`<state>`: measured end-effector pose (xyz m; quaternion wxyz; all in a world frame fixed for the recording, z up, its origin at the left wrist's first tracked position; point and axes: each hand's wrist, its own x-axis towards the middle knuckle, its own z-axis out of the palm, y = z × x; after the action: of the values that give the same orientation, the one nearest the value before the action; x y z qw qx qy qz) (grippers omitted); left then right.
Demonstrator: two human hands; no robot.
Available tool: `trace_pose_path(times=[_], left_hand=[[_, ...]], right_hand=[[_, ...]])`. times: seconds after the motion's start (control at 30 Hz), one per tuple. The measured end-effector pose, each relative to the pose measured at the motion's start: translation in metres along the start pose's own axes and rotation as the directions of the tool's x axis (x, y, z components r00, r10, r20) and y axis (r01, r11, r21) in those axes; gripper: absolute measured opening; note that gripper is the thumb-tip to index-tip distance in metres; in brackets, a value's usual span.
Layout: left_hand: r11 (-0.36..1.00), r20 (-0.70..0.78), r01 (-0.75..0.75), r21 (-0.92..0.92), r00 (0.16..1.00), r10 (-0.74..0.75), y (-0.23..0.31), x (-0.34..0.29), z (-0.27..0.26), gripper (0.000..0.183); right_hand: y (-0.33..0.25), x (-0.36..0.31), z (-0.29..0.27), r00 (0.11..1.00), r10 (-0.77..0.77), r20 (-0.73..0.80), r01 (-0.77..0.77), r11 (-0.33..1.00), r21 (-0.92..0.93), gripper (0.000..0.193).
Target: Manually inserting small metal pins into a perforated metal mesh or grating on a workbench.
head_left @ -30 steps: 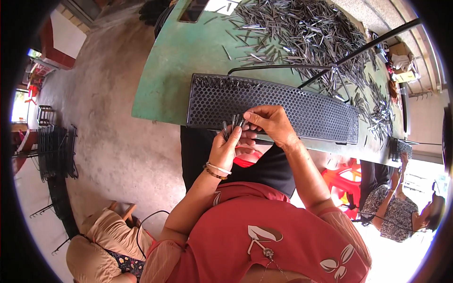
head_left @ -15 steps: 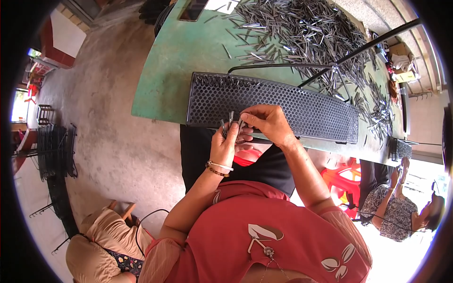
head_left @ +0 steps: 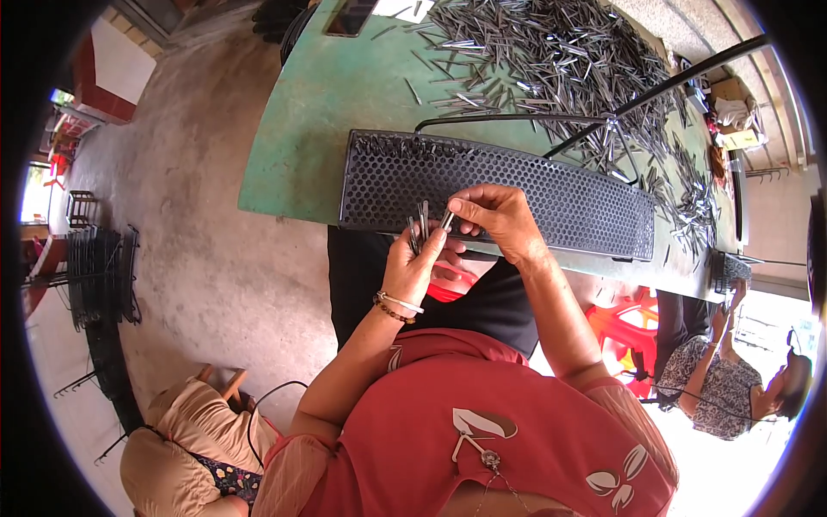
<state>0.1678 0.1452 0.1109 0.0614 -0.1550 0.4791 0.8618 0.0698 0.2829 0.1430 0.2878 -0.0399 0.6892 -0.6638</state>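
We see the left hand [head_left: 413,263] holding a small fan of metal strips [head_left: 423,217] just in front of the near edge of a black panel [head_left: 534,189] full of holes. Its thumb is pressed over the strips toward the fingers, and the palm hides their lower ends. The long axes of these strips run roughly away from the body, with the free ends pointing up and out past the thumb toward the panel; the ones farthest left lean a little to the left. At the right side of the fan, the right hand [head_left: 493,217] pinches a single strip [head_left: 447,220] between thumb and forefinger, and this one leans to the right at its top, so we see it spread apart from the others. The remaining right fingers curl underneath, partly hidden, and we cannot tell whether they touch anything. The panel lies with its long axis from left to right along the near side of the green table [head_left: 297,138], its right end sloping slightly nearer to the body. Behind it we find a thin bent rod [head_left: 491,118] and a thick black bar [head_left: 698,73] slanting up to the right. Beyond these spreads a big heap of loose strips [head_left: 560,56], pointing every way.
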Motion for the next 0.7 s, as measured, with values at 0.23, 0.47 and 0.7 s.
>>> trace_pose_path(times=[0.23,0.47,0.7], left_hand=[[0.989,-0.071,0.078,-0.128,0.994,-0.087,0.002,-0.001,-0.003,0.029],[0.998,-0.035,0.053,-0.046,0.998,-0.054,0.004,-0.005,0.002,0.025],[0.960,0.037,0.208,-0.187,0.978,-0.205,0.003,-0.007,0.000,0.028]], right_hand=[[0.000,-0.001,0.002,0.999,0.007,0.046,-0.009,0.999,0.032,0.021],[0.002,-0.002,0.002,0.998,-0.053,0.039,0.055,0.997,-0.054,0.023],[-0.016,0.019,-0.001,0.786,-0.558,-0.268,0.461,0.817,-0.348,0.016]])
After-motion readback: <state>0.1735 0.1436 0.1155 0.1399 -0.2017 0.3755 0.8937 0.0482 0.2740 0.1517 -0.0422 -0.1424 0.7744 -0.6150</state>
